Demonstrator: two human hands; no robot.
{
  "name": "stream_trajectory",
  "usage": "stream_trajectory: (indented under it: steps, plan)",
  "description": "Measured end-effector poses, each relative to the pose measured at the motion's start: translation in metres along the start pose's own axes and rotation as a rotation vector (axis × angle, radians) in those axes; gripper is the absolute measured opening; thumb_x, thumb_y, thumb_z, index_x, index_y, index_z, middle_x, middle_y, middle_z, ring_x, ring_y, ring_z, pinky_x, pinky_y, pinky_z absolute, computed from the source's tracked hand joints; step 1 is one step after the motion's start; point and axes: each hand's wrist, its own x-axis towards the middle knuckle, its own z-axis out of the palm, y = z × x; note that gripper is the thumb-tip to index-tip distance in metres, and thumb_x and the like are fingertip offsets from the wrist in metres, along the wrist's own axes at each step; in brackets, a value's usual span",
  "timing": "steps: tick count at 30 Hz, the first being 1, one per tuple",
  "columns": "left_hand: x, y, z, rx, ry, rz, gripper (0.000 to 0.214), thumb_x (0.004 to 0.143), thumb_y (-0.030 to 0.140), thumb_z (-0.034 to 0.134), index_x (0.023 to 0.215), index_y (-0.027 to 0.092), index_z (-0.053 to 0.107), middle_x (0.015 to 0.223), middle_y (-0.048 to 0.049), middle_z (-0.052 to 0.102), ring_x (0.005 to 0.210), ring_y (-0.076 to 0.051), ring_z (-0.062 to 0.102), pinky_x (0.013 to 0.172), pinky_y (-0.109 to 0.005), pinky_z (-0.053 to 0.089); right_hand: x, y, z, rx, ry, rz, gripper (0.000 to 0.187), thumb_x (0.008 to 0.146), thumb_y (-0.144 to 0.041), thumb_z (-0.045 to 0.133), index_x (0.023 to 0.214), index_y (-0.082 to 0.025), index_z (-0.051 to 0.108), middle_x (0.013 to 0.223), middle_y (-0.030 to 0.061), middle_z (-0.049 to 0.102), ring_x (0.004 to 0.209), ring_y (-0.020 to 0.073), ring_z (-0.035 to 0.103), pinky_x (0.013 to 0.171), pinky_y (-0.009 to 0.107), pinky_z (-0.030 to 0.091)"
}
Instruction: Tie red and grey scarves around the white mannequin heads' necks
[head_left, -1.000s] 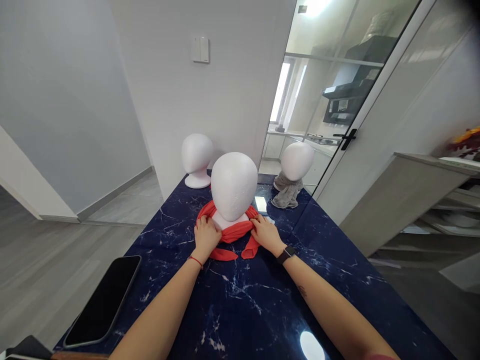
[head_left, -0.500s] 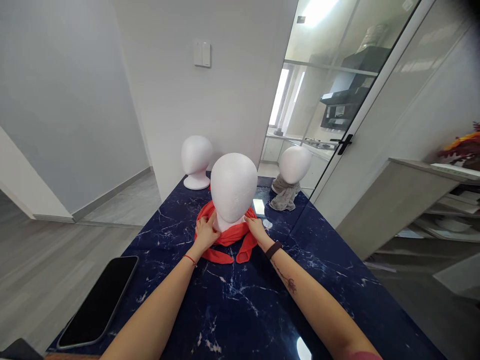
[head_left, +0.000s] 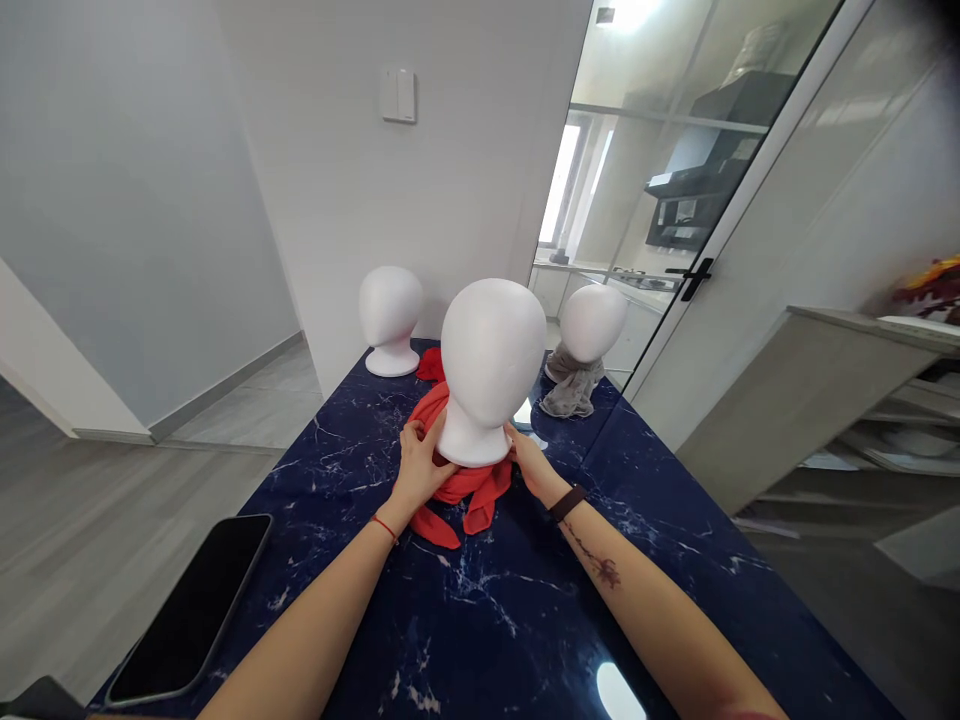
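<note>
A white switch [head_left: 398, 96] sits on the pale wall [head_left: 472, 190] left of a glass door [head_left: 637, 145], grey flooring [head_left: 112, 530] at far left.

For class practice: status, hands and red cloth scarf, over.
Left hand, right hand at base of smooth white mannequin head. Red cloth scarf bunched there, ends in front. Black rectangular phone leftward, apart.

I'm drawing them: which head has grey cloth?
The back right head, grey cloth at its neck. The back left head is bare; red cloth is by the front head.

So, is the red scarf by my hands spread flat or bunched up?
Bunched up: the red scarf lies in folds along the near side of the front white head, its ends resting on the blue table.
</note>
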Motion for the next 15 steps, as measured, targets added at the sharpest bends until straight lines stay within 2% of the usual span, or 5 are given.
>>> stream_trajectory:
  steps: [4,7,10,15]
  plan:
    - [-0.001,0.011,-0.006,0.016,0.061,0.11,0.07,0.072,0.03,0.063,0.137,0.027,0.036,0.109,-0.0077,0.03,0.105,-0.024,0.038,0.095,-0.045,0.037,-0.003,-0.007,0.006,0.207,0.04,0.068,0.033,0.076,-0.048,0.058,0.086,-0.017,0.063,0.082,0.0042,0.07,0.076,0.0167,0.062,0.067,0.026,0.048]
    - [-0.004,0.02,-0.007,0.0,0.062,0.174,0.064,0.077,0.014,0.052,0.137,0.027,0.035,0.108,-0.0075,0.03,0.105,-0.021,0.038,0.096,-0.04,0.038,-0.006,-0.014,0.008,0.32,0.126,0.208,0.029,0.078,-0.045,0.057,0.091,-0.019,0.061,0.081,0.0025,0.069,0.071,0.0163,0.062,0.062,0.027,0.049]
    - [-0.008,0.025,-0.005,-0.034,0.039,0.221,0.068,0.074,-0.001,0.039,0.136,0.028,0.036,0.11,-0.0071,0.03,0.106,-0.018,0.039,0.096,-0.035,0.039,-0.007,-0.02,0.006,0.375,0.174,0.327,0.024,0.081,-0.042,0.054,0.091,-0.021,0.058,0.074,0.0003,0.067,0.064,0.0152,0.062,0.059,0.028,0.05]
    - [-0.009,0.026,-0.004,-0.095,0.039,0.232,0.069,0.072,-0.003,0.036,0.134,0.026,0.037,0.115,-0.0074,0.034,0.107,-0.016,0.042,0.099,-0.034,0.039,0.001,-0.024,-0.003,0.357,0.111,0.311,0.019,0.082,-0.038,0.053,0.087,-0.02,0.057,0.067,-0.0001,0.066,0.06,0.0144,0.061,0.056,0.027,0.05]
